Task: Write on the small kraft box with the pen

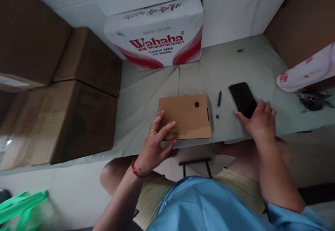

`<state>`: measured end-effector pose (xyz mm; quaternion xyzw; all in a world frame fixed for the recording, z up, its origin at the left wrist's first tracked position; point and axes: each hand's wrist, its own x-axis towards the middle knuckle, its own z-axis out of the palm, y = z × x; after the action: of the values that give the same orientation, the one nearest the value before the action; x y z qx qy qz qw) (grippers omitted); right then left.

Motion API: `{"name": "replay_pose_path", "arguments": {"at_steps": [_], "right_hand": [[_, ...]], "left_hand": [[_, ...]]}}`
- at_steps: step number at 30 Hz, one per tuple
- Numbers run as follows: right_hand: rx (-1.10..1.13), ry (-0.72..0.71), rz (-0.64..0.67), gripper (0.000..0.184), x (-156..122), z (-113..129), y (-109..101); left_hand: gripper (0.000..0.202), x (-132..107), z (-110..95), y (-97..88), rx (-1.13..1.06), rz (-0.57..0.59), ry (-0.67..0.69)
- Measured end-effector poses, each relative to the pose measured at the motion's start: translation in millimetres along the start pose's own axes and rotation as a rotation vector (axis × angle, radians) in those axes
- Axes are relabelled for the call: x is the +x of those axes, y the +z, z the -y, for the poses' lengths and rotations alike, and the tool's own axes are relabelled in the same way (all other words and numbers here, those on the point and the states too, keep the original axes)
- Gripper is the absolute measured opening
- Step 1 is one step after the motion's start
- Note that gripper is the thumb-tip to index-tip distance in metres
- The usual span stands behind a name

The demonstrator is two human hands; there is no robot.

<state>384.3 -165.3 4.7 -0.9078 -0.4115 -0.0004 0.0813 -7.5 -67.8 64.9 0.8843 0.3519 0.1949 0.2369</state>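
A flat brown cardboard box (187,116) with a small dark hole near its upper right corner lies on the table close to the front edge. My left hand (159,136) rests at its lower left corner, fingers spread and open, fingertips over the cardboard. On the right, a black smartphone (242,96) lies slanted with its dark face up. My right hand (259,119) grips its near end, thumb on the left side and fingers on the right. Between box and phone lies a pen (218,104) with a black cap and clear barrel.
Large cardboard boxes (86,119) are stacked at the left. A white and red Wahaha water carton (159,39) stands at the back. At right are a white printed roll-like object (306,68), a bunch of keys (314,98) and a small dark item (240,50).
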Motion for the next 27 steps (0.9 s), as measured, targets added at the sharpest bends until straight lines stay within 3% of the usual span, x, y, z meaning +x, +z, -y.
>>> {"name": "replay_pose_path", "arguments": {"at_steps": [5,9,13,17,21,24,27], "right_hand": [[-0.056,0.084,0.09,0.08,12.2,4.6,-7.7],[-0.065,0.108,0.107,0.076,28.3,8.2,-8.4],[0.027,0.108,0.077,0.079,29.9,0.5,-11.8],[0.223,0.106,-0.012,0.085,12.4,-10.9,-21.7],[0.441,0.0,-0.015,0.08,-21.8,0.2,-38.6],[0.568,-0.04,0.014,0.079,-47.9,26.7,-52.9],[0.645,-0.093,0.033,0.081,-66.6,56.7,-61.4]], "left_hand": [[0.037,14.4,-5.8,30.0,0.017,-0.106,0.051],[0.046,11.4,-12.0,48.8,0.049,-0.258,0.085],[0.06,1.6,-5.4,51.8,0.029,-0.385,-0.049],[0.064,-10.5,0.1,49.3,-0.049,-0.323,-0.171],[0.047,-24.2,-10.1,53.5,-0.09,-0.217,-0.12],[0.045,-30.9,-13.5,62.4,-0.069,-0.269,-0.111],[0.04,-29.2,-4.2,73.7,-0.026,-0.389,-0.225]]}}
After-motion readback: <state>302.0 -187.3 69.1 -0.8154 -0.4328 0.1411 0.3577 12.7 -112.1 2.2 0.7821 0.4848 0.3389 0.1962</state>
